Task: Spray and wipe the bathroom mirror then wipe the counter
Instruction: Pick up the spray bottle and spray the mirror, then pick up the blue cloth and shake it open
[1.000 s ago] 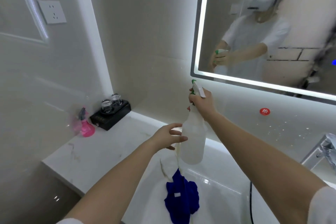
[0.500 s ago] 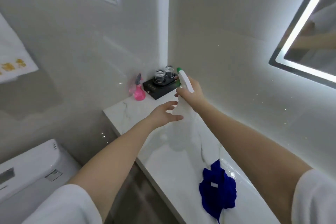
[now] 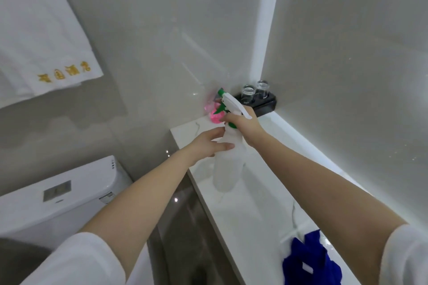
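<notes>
A translucent white spray bottle (image 3: 225,169) with a white and green trigger head hangs over the left end of the white marble counter (image 3: 259,210). My right hand (image 3: 243,126) is shut around its neck, just under the trigger. My left hand (image 3: 208,143) touches the bottle's shoulder with fingers spread. Whether the bottle's base rests on the counter I cannot tell. A blue cloth (image 3: 310,261) lies crumpled on the counter at the lower right. The mirror is out of view.
A pink spray bottle (image 3: 214,112) stands in the far corner, next to a black tray (image 3: 266,105) with two upturned glasses. A toilet cistern (image 3: 58,194) sits left of the counter. A white towel (image 3: 39,48) hangs on the left wall.
My view has swung left, away from the mirror and down to the counter's end. Both hands carried the spray bottle left and lower, toward the counter near the corner.
</notes>
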### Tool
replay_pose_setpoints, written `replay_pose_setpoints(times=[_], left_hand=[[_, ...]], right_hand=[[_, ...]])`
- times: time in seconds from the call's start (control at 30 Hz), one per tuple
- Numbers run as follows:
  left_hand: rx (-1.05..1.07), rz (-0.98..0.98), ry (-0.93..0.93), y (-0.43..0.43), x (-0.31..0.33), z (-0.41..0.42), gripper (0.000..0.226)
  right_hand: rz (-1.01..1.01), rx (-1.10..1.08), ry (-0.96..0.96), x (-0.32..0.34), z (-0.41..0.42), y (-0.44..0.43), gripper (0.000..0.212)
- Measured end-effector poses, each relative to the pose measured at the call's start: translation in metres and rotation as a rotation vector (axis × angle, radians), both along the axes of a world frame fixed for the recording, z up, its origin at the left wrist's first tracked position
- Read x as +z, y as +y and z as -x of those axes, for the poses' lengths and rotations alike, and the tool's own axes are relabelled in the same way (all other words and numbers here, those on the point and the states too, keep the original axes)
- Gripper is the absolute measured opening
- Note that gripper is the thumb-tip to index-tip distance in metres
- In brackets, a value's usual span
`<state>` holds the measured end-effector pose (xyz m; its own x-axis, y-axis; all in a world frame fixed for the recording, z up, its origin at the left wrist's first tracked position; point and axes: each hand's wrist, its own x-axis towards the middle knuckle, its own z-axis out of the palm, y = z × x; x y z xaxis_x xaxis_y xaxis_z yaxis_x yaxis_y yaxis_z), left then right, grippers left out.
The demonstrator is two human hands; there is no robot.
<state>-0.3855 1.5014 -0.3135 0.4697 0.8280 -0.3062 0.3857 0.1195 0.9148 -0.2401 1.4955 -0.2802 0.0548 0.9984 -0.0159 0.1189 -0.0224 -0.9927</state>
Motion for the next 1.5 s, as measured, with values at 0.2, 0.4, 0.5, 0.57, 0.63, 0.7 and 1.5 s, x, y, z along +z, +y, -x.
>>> replay_pose_setpoints(times=[0.2, 0.4, 0.5, 0.57, 0.63, 0.7, 1.5], left_hand=[[-0.084, -0.003, -0.032, 0.065, -0.008, -0.018, 0.055], [-0.087, -0.043, -0.055, 0.144, -0.012, -0.021, 0.04], [-0.07, -0.042, -0.066, 0.177, -0.015, -0.01, 0.038], [-0.04, -0.042, -0.07, 0.198, -0.019, 0.002, 0.039], [0.003, -0.053, -0.043, 0.219, -0.029, 0.014, 0.041], [0.029, -0.1, 0.021, 0.235, -0.042, 0.026, 0.049], [0.517, -0.204, 0.069, 0.291, -0.172, 0.042, 0.056]], right_hand=[[-0.012, -0.078, -0.077, 0.005, -0.016, 0.049, 0.007], [0.029, -0.154, -0.178, 0.009, -0.015, 0.112, 0.024], [0.049, -0.131, -0.211, -0.004, -0.007, 0.14, 0.012], [0.079, -0.111, -0.215, -0.021, 0.0, 0.158, 0.022], [0.106, -0.101, -0.242, -0.039, 0.008, 0.174, 0.037], [0.124, -0.095, -0.248, -0.059, 0.02, 0.188, 0.048], [0.362, -0.21, -0.144, -0.23, 0.093, 0.252, 0.09]])
